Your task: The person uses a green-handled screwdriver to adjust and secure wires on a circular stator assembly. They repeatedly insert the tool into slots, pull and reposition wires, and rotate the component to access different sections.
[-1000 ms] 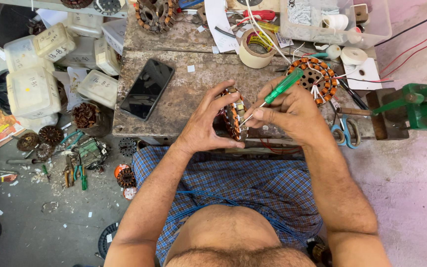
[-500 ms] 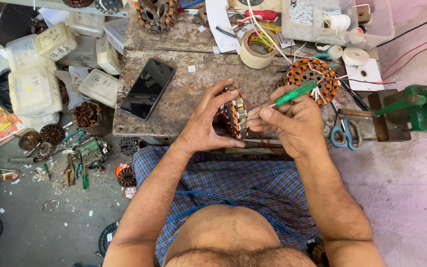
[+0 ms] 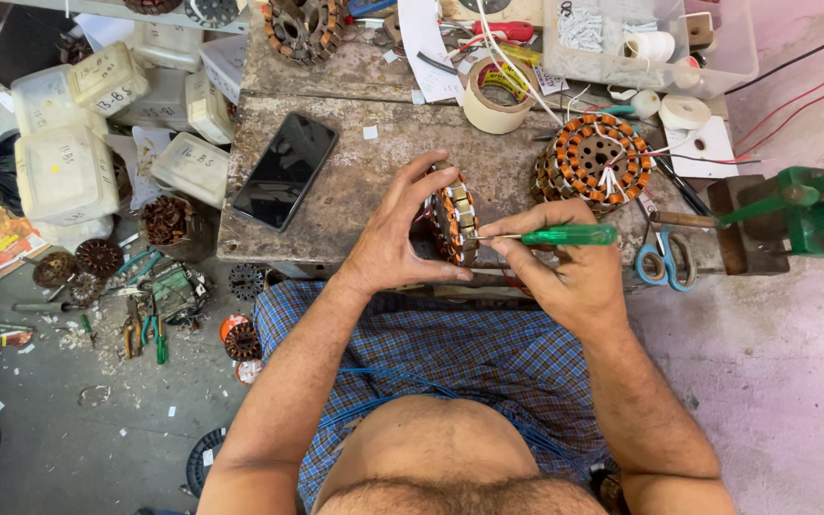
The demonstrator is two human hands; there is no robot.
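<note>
My left hand [image 3: 395,236] grips a round motor stator [image 3: 454,222] with copper windings, holding it on edge at the front of a worn wooden workbench [image 3: 364,181]. My right hand [image 3: 565,269] holds a green-handled screwdriver [image 3: 550,235] lying level, its thin tip touching the stator's windings. A second wound stator [image 3: 591,160] with white leads lies flat on the bench just beyond my right hand.
A black phone [image 3: 284,172] lies on the bench's left part, a roll of tape [image 3: 496,95] behind. Blue scissors [image 3: 662,261] and a green bench tool [image 3: 813,208] sit at right. White plastic boxes [image 3: 64,172] and scattered pliers [image 3: 145,329] cover the floor at left.
The screwdriver has swung from pointing up and right to lying level. Its tip now sits on the stator. My left hand keeps its hold.
</note>
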